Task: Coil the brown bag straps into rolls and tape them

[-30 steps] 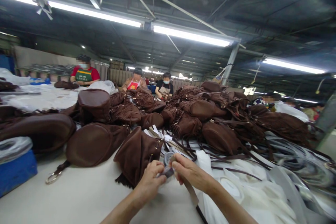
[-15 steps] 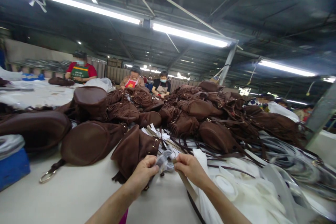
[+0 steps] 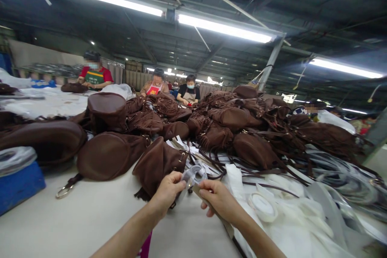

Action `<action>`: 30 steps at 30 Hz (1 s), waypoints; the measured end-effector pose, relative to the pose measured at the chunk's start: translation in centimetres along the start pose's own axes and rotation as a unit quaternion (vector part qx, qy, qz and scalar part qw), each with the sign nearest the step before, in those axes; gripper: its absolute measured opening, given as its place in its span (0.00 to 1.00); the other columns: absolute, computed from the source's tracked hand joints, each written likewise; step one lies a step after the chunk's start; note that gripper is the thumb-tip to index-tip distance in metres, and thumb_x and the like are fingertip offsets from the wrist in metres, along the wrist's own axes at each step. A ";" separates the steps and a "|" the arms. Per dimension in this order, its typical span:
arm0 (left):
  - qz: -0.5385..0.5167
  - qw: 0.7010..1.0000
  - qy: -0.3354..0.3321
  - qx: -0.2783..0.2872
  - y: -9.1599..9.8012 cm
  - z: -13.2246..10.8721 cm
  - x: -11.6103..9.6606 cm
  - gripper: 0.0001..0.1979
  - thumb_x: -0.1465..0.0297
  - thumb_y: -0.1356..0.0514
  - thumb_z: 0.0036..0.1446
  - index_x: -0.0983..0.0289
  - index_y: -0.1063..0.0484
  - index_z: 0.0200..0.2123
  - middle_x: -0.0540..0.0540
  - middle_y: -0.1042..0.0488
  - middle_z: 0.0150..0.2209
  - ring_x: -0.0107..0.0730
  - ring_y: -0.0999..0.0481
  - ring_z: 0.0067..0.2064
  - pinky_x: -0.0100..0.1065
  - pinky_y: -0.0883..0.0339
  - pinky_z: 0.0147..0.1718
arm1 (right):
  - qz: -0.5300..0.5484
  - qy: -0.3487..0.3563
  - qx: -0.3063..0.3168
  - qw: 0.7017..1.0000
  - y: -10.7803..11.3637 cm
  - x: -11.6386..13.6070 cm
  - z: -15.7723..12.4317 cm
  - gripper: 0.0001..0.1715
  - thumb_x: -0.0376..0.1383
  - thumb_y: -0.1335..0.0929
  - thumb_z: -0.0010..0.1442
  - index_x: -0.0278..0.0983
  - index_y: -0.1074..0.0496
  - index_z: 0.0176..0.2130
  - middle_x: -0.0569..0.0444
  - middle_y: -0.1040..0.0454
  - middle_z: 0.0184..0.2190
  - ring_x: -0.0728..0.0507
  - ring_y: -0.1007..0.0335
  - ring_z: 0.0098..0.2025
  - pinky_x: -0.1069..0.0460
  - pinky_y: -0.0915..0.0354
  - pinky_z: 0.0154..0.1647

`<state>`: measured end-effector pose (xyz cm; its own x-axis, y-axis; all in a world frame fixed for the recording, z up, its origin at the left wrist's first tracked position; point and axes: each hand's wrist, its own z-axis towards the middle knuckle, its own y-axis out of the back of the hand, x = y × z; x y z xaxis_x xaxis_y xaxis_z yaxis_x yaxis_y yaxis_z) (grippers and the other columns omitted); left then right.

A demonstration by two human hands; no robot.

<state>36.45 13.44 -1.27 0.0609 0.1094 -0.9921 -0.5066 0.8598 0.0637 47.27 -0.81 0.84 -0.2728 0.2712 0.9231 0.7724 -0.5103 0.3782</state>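
Pinched between the thumb and fingers of my left hand [image 3: 169, 188] is a clear plastic coil [image 3: 195, 174], held above the table. My right hand [image 3: 216, 198] grips a flat grey-brown strip [image 3: 223, 221] that slants down to the right, its upper end beside the coil. Just behind my left hand lies a brown drawstring bag [image 3: 160, 165] with metal eyelets. White paper pieces and dark straps spread out beyond the coil.
Brown bags [image 3: 232, 119] are heaped across the table [image 3: 99, 217]. A blue box [image 3: 19, 183] stands at left. White wrapping [image 3: 287, 217], a tape roll [image 3: 262, 206] and clear tubing [image 3: 341, 177] lie at right. Several people work beyond the heap.
The camera view has tilted and shifted slightly. My right hand has turned, with its lower fingers now showing beneath the strip. Both hands keep their hold.
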 end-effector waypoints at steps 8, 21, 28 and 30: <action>0.015 1.000 0.007 -0.020 -0.2 -0.1 0.1 0.10 0.64 0.43 0.47 0.64 0.27 0.29 0.52 0.32 0.32 0.34 0.33 0.35 0.31 0.40 0.35 | 0.011 0.033 -0.172 0.984 -2.0 -1.1 0.0 0.09 0.38 0.33 0.50 0.39 0.39 0.27 0.61 0.31 0.19 0.46 0.26 0.22 0.59 0.38 0.14; -0.019 0.999 0.007 0.033 -0.3 -0.1 -0.5 0.10 0.64 0.41 0.45 0.65 0.25 0.28 0.50 0.30 0.27 0.30 0.35 0.30 0.30 0.45 0.31 | 0.151 0.085 -0.156 0.972 -2.7 -1.7 -0.5 0.17 0.44 0.28 0.48 0.38 0.37 0.28 0.58 0.29 0.22 0.44 0.26 0.28 0.59 0.39 0.16; -0.128 0.988 0.065 0.055 0.3 -0.3 -1.0 0.15 0.60 0.33 0.39 0.66 0.28 0.26 0.49 0.31 0.24 0.26 0.38 0.26 0.28 0.48 0.28 | 0.207 0.044 -0.140 0.967 -1.8 -2.5 -1.3 0.24 0.47 0.23 0.42 0.38 0.37 0.27 0.57 0.28 0.20 0.45 0.27 0.27 0.58 0.37 0.19; -0.129 0.988 0.065 0.062 0.3 -0.3 -1.1 0.15 0.60 0.33 0.39 0.66 0.28 0.26 0.49 0.31 0.24 0.25 0.38 0.26 0.28 0.48 0.28 | 0.218 0.042 -0.149 0.964 -1.8 -2.5 -1.3 0.23 0.46 0.24 0.43 0.37 0.36 0.28 0.57 0.27 0.21 0.45 0.27 0.28 0.58 0.36 0.20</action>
<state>35.95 13.43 -0.18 0.0592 -0.1786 -0.9821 -0.3782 0.9065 -0.1877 45.79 -1.63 -2.08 -0.0137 -0.0828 0.9965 0.6290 -0.7754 -0.0558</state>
